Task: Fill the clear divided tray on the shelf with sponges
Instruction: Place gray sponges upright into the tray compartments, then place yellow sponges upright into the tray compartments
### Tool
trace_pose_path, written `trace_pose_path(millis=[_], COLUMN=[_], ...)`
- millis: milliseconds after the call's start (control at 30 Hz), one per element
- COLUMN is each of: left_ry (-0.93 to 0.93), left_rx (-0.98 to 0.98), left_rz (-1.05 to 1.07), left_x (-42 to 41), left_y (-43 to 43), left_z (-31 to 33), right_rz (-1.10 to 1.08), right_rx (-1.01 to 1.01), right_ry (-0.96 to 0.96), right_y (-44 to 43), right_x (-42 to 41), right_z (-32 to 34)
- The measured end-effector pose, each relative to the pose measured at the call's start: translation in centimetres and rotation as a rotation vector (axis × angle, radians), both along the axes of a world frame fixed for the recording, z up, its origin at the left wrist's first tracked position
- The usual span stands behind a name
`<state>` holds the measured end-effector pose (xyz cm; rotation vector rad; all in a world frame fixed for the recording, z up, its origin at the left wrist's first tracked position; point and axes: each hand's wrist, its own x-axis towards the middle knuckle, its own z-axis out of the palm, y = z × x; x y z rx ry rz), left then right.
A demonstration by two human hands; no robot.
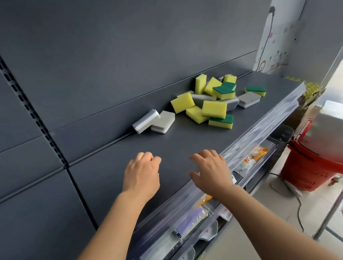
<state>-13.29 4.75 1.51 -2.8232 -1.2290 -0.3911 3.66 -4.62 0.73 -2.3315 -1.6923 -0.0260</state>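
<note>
**Grey shelf, sponges loose at back, both hands bare**

Far L: slotted upright [18, 94] runs down the dark grey back panel [111, 50]. Same grey for the shelf [169, 150], flat, seen from above.

L hand [141, 173] hovers over the near-L part of the shelf, palm down. Fingers curled under into a loose fist, thumb against index. Nothing seen in it.

Beyond it, toward the back: two white-grey sponges [154, 122] lie touching each other. The L one sits against the back panel.

R hand [211, 174] is beside L hand, apart from it, over the shelf's front edge. Fingers spread & slightly bent, holding nothing. Cannot tell if the fingertips touch the shelf.

R of the white-grey pair, w/ a small gap: sponge pile [213, 102]. Mostly yellow w/ green scrub faces, a few grey ones mixed in. Heaped unevenly, some flat, some tilted, rear ones close to the back panel.

Just R of the pile lie two strays, a grey sponge [247, 99] & a green-topped sponge [256, 90], touching or nearly so.

Clear plastic strip [260, 126] runs along the shelf's front edge; cannot tell what it belongs to. Below it are packets [249, 159] on a lower level, blurred.

Far R, on the floor: red basket [316, 166] w/ a white boxy load on top, blurred.
</note>
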Motion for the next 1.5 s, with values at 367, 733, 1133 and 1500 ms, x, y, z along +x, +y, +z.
trace_pose_path(millis=[367,733,1133,1500], left_ry=[-0.052,-0.045,-0.965,-1.049], left_rx=[0.022,-0.061,-0.905,-0.686], left_rz=[-0.13,-0.159,0.182,0.357], left_x=[14.6,24.4,27.5,25.4], left_y=[7.1,14.0,15.2,14.0], left_z=[0.6,0.0,0.0,0.8], right_rz=[-0.148,-0.189,-0.062,-0.101], right_rx=[0.047,0.024,0.303,-0.035], right_ry=[-0.062,-0.042,0.258,0.217], right_y=[6.4,14.3,14.7,14.4], right_x=[12.6,21.3,22.6,23.5], right_z=[1.2,0.9,-1.3,-2.0])
